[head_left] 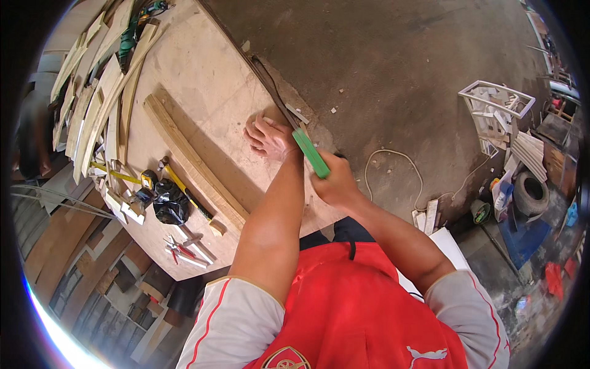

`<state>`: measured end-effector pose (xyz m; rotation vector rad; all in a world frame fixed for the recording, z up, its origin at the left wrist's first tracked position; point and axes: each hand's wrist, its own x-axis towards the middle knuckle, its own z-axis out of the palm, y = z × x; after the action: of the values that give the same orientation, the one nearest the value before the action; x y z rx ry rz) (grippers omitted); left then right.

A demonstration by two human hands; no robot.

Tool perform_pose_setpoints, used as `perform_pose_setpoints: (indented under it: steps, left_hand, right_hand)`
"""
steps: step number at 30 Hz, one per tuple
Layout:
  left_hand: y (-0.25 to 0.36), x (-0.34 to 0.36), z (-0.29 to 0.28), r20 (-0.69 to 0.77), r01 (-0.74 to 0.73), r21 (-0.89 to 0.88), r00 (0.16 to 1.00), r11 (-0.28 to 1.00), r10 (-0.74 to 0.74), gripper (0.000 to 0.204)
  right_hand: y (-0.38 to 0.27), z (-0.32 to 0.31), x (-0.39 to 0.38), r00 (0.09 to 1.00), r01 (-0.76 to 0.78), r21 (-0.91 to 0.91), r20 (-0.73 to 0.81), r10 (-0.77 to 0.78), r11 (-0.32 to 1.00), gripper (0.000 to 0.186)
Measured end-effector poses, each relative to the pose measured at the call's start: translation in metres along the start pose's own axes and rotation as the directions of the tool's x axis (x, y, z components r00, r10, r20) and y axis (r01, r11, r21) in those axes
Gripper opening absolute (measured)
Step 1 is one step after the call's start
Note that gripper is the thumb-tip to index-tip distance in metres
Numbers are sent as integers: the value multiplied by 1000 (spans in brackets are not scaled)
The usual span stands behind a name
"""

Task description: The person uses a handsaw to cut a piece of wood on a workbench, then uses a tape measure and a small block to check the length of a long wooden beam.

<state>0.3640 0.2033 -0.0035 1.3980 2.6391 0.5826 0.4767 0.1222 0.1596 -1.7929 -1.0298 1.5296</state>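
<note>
My left hand [268, 136] rests palm down on the pale plywood tabletop [203, 67], close to its right edge, with fingers spread and slightly bent. Just to its right, my right hand [337, 181] is closed around a flat, bright green bar-shaped piece [312, 152] that slants up and left to the table edge. What kind of tool it belongs to I cannot make out. A dark strip runs along the edge beyond its tip. Left of my left forearm lies a thick wooden beam [193, 161].
Left on the table are a yellow-handled hammer [184, 187], tape measure [148, 179], black plastic bag [171, 202], red-handled pliers [177, 248] and several wood strips [104, 111]. A blurred person stands far left. Floor right: cable [393, 151], white frame [491, 98], tyre [531, 194].
</note>
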Motion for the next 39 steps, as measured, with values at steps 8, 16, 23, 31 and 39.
perform_pose_setpoints:
  steps: [8, 16, 23, 31, 39]
  left_hand:
    - [0, -3, -3, 13, 11, -22, 1000, 1000, -11, 29]
    - [4, 4, -6, 43, 35, 50, 998, 998, -38, 31]
    - [-4, 6, -4, 41, 51, 50, 998, 997, -53, 31]
    - [-11, 2, 5, 28, 30, 45, 999, 999, -31, 33]
    - [1, 4, -2, 43, 35, 19, 998, 999, -36, 32]
  right_hand:
    - [10, 0, -5, 998, 44, 22, -50, -43, 999, 37]
    - [19, -1, -43, 995, 74, 55, -65, -70, 996, 35]
    - [9, -4, -45, 998, 40, 58, -57, -36, 998, 25]
    - [24, 4, -33, 987, 78, -4, -140, -78, 997, 22]
    - [15, -4, -31, 995, 19, 15, -101, -18, 1000, 24]
